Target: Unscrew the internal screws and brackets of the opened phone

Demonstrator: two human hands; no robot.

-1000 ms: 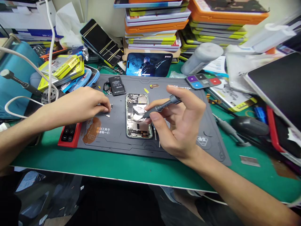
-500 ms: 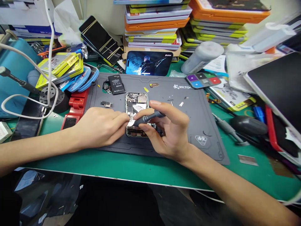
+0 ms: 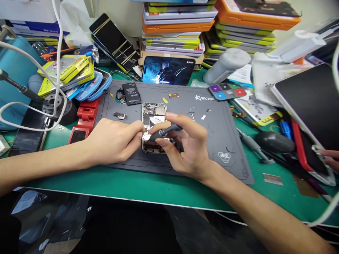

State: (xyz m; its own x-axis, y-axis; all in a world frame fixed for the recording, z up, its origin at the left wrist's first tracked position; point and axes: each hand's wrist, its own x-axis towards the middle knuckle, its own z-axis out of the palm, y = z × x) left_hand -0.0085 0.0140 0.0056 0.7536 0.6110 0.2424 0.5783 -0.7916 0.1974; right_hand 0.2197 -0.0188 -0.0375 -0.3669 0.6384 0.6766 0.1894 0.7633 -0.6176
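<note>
An opened phone (image 3: 156,110) lies on the grey work mat, its circuit boards and metal shields bare. My right hand (image 3: 189,144) grips a dark grey screwdriver (image 3: 169,130) between thumb and fingers, slanted low across the phone's middle. My left hand (image 3: 119,141) is closed at the phone's left edge, its fingertips pinched near the tool's end; what they hold, if anything, is hidden. A black battery (image 3: 131,94) lies on the mat above the phone. Left of the phone sits a small metal part (image 3: 120,115).
A lit phone (image 3: 168,70) leans behind the mat (image 3: 212,134), below stacked boxes (image 3: 177,26). Tiny parts and yellow scraps lie right of the opened phone. A red holder (image 3: 86,114) stands left. At the right edge, another person's hand (image 3: 329,157) is near a dark-screened device (image 3: 309,102).
Another person's hand and a white cable have come in at the right edge. The device there has shifted slightly. My hands keep nearly the same pose over the phone.
</note>
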